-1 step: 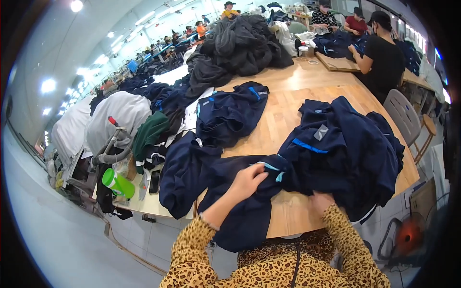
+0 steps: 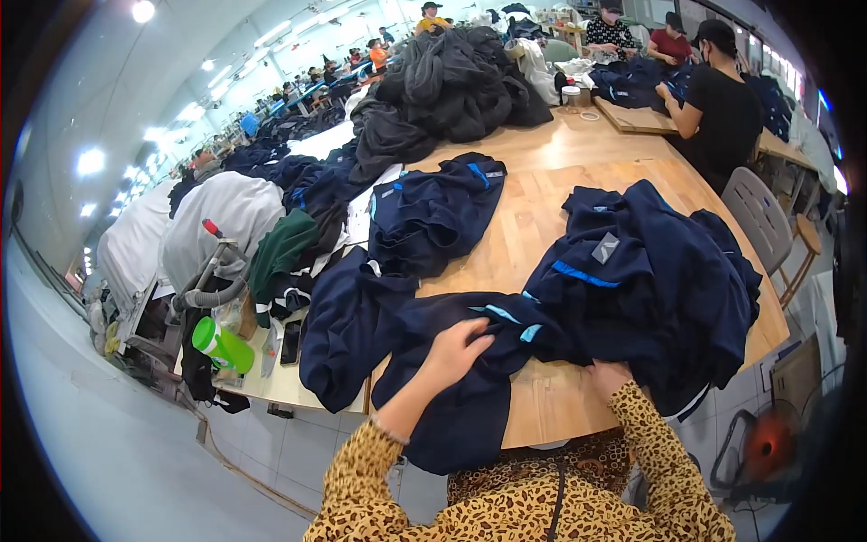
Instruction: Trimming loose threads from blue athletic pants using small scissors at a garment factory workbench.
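The left hand [image 2: 454,354] rests on a dark blue garment [image 2: 462,415], thumb and bent fingers slightly apart, with the cloth lying beneath them and light blue strips [image 2: 530,333] just beyond their tips. The right hand [image 2: 610,378] reaches under the edge of a dark blue clothes heap [image 2: 637,307], hiding its fingertips, so I cannot tell whether they grip; bare wooden table [image 2: 555,411] shows between both hands' fingers.

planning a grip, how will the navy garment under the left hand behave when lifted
Probably floppy: the navy garment droops over the table edge. It may crumple, given its soft folds, and could drag, since it meets the navy heap.
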`<state>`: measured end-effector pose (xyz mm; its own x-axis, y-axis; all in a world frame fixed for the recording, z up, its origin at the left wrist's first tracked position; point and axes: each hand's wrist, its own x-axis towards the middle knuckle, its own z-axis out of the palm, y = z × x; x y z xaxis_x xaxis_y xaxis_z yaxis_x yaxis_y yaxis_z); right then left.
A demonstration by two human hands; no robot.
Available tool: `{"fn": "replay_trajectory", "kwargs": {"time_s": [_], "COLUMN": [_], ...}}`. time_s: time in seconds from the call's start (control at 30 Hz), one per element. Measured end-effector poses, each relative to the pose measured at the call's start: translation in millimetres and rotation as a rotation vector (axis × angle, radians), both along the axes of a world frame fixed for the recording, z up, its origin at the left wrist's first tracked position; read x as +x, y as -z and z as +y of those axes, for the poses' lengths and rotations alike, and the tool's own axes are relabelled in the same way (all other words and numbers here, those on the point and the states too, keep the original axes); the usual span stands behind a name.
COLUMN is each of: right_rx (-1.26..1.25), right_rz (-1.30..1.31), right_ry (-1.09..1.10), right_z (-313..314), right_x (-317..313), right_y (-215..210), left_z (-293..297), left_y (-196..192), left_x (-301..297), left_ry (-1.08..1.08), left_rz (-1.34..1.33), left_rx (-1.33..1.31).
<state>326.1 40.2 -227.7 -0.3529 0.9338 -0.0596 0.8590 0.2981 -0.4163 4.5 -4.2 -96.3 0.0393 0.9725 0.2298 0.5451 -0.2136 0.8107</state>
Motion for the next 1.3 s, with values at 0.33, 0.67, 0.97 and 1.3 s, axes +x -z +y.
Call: {"fn": "replay_trajectory", "kwargs": {"time_s": [0.33,0.67,0.97,1.3], "right_rx": [0.246,-0.091,-0.145,0.283], "right_rz": [-0.067,0.464,0.568,0.867], "right_ry": [-0.151,-0.545,-0.401,0.256], "right_z": [-34,-104,-89,-35], "right_x": [-58,-135,-131,-63], "right_y": [-53,-34,-15,-46], "left_z": [-135,-117,-97,-68], "left_y": [100,80,43,69], "left_x": [-80,-70,-58,-32], "left_ry": [-0.61,-0.761,-0.742,-0.572], "left_rz": [0.401,-0.817,-1.221,-0.634], "left_rx": [-0.268,-0.286,-0.13,-0.04]}}
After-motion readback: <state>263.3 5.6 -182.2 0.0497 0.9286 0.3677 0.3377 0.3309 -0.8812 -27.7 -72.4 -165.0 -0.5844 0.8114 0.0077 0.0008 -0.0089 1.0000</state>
